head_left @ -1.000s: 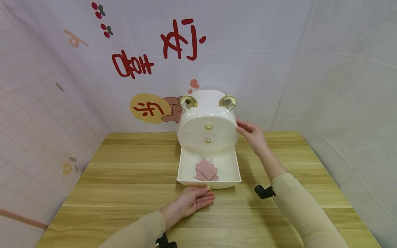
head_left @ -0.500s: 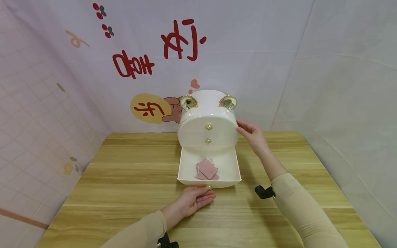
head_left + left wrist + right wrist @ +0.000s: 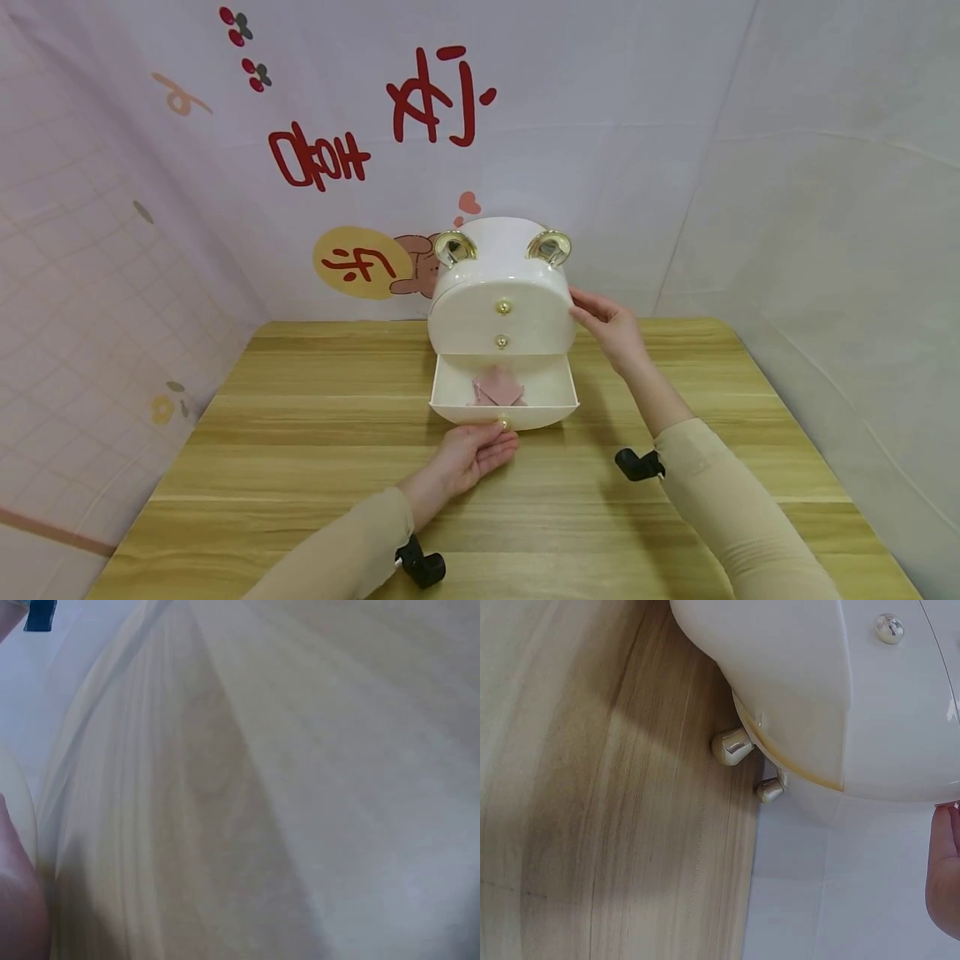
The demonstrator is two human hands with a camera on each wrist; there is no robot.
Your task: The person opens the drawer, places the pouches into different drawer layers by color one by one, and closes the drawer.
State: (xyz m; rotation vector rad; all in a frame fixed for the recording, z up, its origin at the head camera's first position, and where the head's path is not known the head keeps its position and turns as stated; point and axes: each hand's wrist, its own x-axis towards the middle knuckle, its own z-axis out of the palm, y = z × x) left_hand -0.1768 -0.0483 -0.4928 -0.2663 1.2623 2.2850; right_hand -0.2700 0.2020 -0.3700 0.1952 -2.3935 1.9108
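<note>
In the head view a white storage box [image 3: 498,292] with gold ear-shaped trims stands at the back of the table. Its bottom drawer [image 3: 536,387] is partly out, and pink square pieces [image 3: 498,387] lie inside. The left hand [image 3: 465,454] is at the drawer front, pinching the gold knob [image 3: 504,424] at the thumb tip, with the other fingers extended below. The right hand [image 3: 611,329] rests its fairly straight fingers and thumb against the box's right side. In the right wrist view that hand [image 3: 945,874] touches the edge of the white box [image 3: 900,720].
The wooden table [image 3: 315,467] extends around the box. Behind it hangs a pale cloth [image 3: 600,125] with red lettering. Two upper drawer knobs, including the top knob [image 3: 503,307], show on the box front. Small gold feet, one foot [image 3: 733,746] nearer, support it.
The left hand has moved away from the person, and the bottom drawer has slid partway into the box with the pink pieces in it. The right hand has stayed on the box's side.
</note>
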